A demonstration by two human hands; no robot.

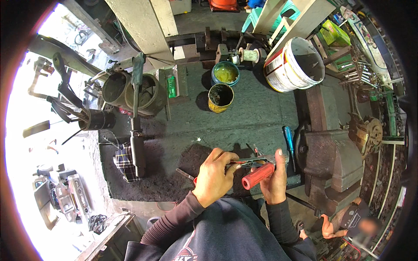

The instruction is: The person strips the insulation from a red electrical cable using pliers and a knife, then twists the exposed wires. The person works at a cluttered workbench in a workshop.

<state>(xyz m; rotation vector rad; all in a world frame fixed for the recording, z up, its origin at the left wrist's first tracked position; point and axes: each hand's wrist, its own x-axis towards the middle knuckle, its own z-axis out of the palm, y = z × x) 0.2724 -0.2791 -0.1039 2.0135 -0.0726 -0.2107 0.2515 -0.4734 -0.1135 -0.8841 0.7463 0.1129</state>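
Note:
Above the near edge of the dark workbench [244,117], my left hand [214,176] pinches the left end of a thin metal piece [250,163]; its exact kind is unclear. My right hand [276,185] is closed around a tool with a red ribbed handle [257,176], the handle's end facing toward me. The thumb points upward beside the metal piece's right end. Where the metal piece and the tool meet is partly hidden by my fingers. A blue-handled screwdriver [288,138] lies just beyond my right hand. Left of my left hand lies a flat metal strip [185,174].
A yellow can [220,101] of dark grease and a teal tub [226,74] stand farther back, beside a white bucket [278,69]. A large bench vise [333,156] stands right. Leftward are a long metal tool [137,143], plaid cloth [123,163] and tool cans [96,119]. Another person [348,222] sits lower right.

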